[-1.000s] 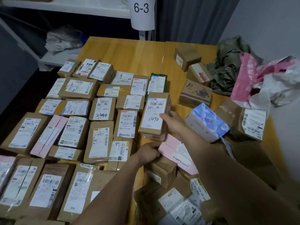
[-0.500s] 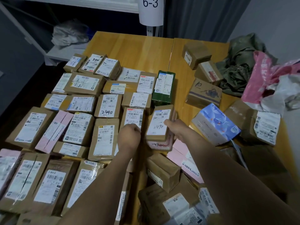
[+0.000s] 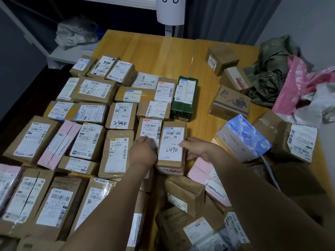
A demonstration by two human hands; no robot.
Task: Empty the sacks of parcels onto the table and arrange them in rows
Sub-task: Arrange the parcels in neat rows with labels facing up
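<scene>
A brown cardboard parcel marked 2490 [image 3: 172, 142] lies at the right end of the rows of labelled parcels on the wooden table [image 3: 145, 49]. It rests on top of a pink-edged parcel. My right hand [image 3: 194, 148] grips its right edge, thumb on the label. My left hand [image 3: 144, 151] is closed against its left edge and covers part of the neighbouring brown parcel [image 3: 149, 130]. Rows of brown and pink parcels [image 3: 90, 124] fill the left half of the table.
Loose parcels lie unsorted at the right: a blue-and-white box [image 3: 243, 138], brown boxes [image 3: 231, 104], a pink flat parcel [image 3: 208, 180]. Crumpled green [image 3: 272, 69] and pink sacks [image 3: 299, 84] sit at the far right. A green box [image 3: 184, 98] ends a row. More boxes pile near me [image 3: 184, 196].
My left hand moved up from the loose pile to the left edge of the 2490 parcel. My right hand has pushed that parcel left, flush against the row.
</scene>
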